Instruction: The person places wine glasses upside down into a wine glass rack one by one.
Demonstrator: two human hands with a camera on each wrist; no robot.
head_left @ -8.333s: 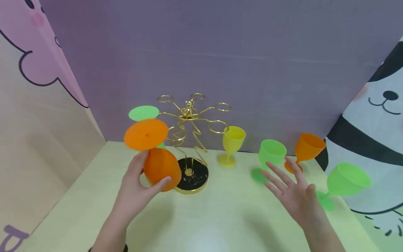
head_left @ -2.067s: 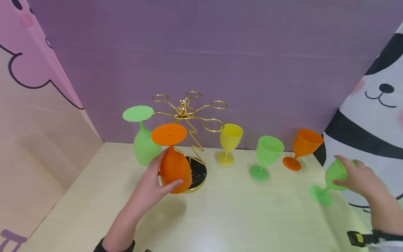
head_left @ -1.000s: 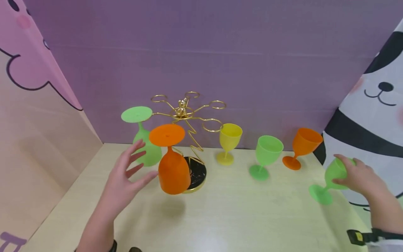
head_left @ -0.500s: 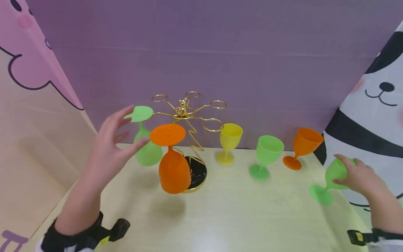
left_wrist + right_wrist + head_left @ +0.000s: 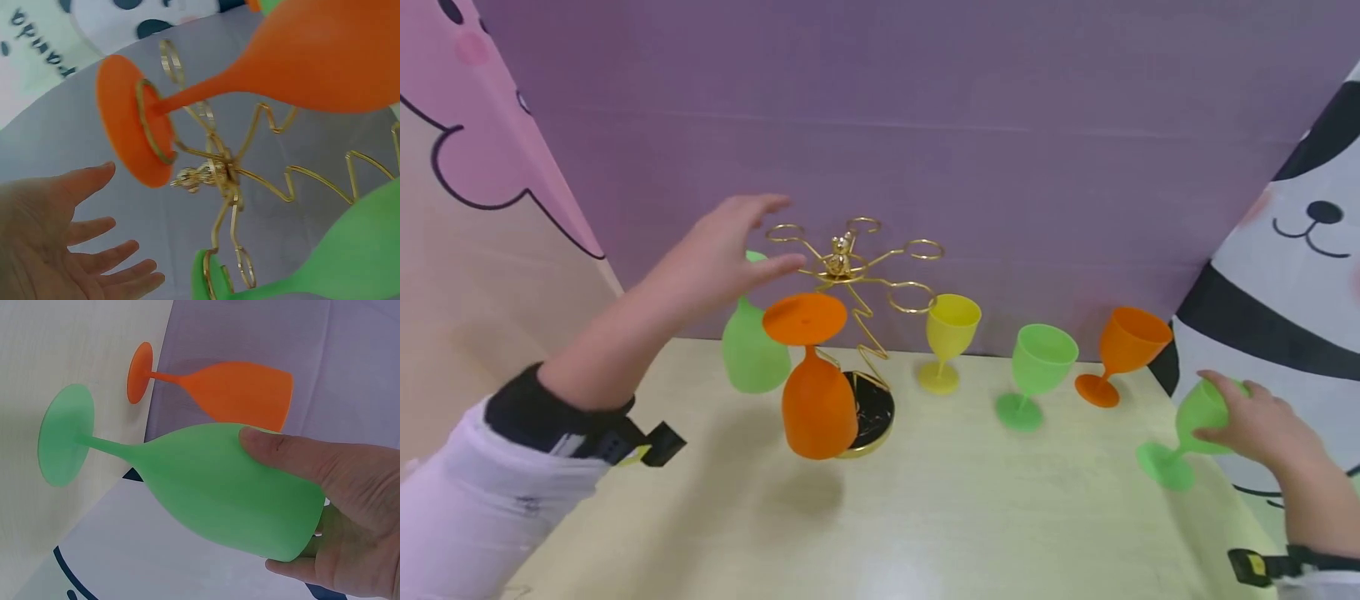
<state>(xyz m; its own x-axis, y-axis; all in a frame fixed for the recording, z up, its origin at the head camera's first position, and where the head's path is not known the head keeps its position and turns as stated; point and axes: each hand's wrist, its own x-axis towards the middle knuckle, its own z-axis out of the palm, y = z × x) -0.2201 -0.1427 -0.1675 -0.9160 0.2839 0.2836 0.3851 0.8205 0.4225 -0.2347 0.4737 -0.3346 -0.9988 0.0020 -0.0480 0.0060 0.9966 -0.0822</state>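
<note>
My left hand [image 5: 718, 250] hovers over the left side of a gold wire rack [image 5: 838, 267], fingers spread and holding nothing. Two goblets hang upside down from the rack's rings: an orange goblet [image 5: 818, 404] in front and a green goblet [image 5: 754, 350] behind it. In the left wrist view the orange foot [image 5: 128, 119] rests on its ring, and the fingertips are apart from it. In the head view my hand hides much of the green foot. At the far right my right hand [image 5: 1262, 421] grips the bowl of an upright green goblet [image 5: 219, 487], whose foot is at the table.
A yellow goblet [image 5: 953, 325], another green goblet [image 5: 1042, 362] and an orange goblet [image 5: 1131, 342] stand upright along the back of the table. The rack's black round base [image 5: 872, 417] sits left of centre. A purple backdrop [image 5: 1000, 167] rises behind, with printed panels at both sides.
My left hand has let go of the orange goblet, now hanging on the rack, and has risen above the rack's left side. Earlier open, my right hand has taken hold of the far-right green goblet.
</note>
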